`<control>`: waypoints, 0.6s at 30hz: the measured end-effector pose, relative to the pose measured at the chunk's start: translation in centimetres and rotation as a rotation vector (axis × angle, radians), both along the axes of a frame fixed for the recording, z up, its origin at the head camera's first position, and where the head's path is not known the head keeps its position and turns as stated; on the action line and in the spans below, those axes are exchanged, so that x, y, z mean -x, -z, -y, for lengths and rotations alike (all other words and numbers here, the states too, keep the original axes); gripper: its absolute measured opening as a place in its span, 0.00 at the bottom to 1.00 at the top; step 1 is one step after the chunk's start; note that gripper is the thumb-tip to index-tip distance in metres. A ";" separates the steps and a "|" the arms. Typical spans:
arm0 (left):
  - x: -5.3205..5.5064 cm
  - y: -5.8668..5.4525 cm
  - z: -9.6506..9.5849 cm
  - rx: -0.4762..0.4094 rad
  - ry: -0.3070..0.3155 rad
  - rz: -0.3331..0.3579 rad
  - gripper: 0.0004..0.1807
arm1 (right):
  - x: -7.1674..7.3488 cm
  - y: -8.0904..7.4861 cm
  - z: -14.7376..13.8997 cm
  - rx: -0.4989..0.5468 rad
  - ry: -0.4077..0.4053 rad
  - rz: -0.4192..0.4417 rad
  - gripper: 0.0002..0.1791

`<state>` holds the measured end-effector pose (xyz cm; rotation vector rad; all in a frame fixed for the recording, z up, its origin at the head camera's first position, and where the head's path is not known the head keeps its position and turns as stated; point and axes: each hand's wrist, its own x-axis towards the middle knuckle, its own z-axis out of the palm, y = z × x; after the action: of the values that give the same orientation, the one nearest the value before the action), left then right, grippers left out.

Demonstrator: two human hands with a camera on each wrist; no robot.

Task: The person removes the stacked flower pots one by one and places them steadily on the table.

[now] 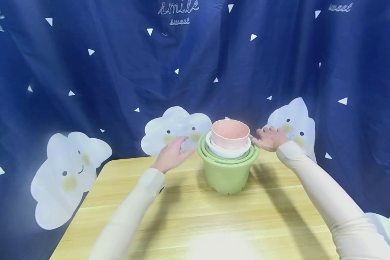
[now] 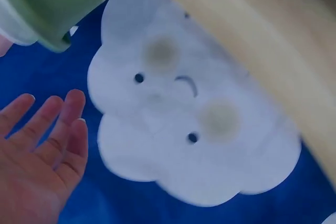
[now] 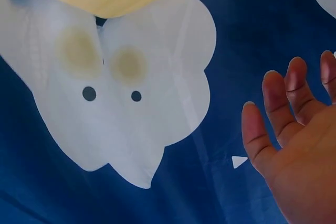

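Nested by size, likely for steadiness: pink pot inside white pot inside green pots, upright near the wooden surface's far edge. Left grip, relaxed and empty, apart from them; right grip likewise empty, loose-fingered opposite, contact unclear. Blue cloud-print curtain behind.

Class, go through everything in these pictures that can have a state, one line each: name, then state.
Green pot, upright on the table, with others nested inside.
White pot, upright, nested within green rims.
Pink pot, mouth up, topmost in the stack.
Left hand, open, holding nothing.
Right hand, fingers relaxed, holding nothing.
Curtain, hanging, slightly creased.
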<state>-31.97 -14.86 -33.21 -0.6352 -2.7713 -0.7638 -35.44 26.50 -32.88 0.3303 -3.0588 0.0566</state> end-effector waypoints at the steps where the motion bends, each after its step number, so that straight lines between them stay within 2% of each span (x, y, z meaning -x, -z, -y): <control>1: 0.1 -0.6 -0.1 0.027 0.012 -0.034 0.38 | 0.0 -0.1 0.1 -0.004 -0.002 -0.004 0.39; 6: 0.6 -3.3 -1.3 0.123 0.063 -0.166 0.36 | 0.0 -0.2 0.1 -0.015 0.002 -0.003 0.38; 10: 0.7 -5.0 -2.7 0.179 0.118 -0.213 0.39 | 0.1 -0.2 0.2 -0.013 0.011 0.011 0.38; 14: 0.4 -6.2 -4.7 0.285 0.199 -0.255 0.42 | 0.1 -0.3 0.3 -0.017 0.018 0.020 0.39; 18: -0.1 -6.9 -6.6 0.421 0.250 -0.284 0.43 | -0.1 -0.4 0.4 -0.028 0.022 0.024 0.40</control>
<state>-31.82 -8.31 -26.32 -1.0878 -2.6227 -0.1022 -35.38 26.14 -32.47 0.3000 -3.0888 0.0170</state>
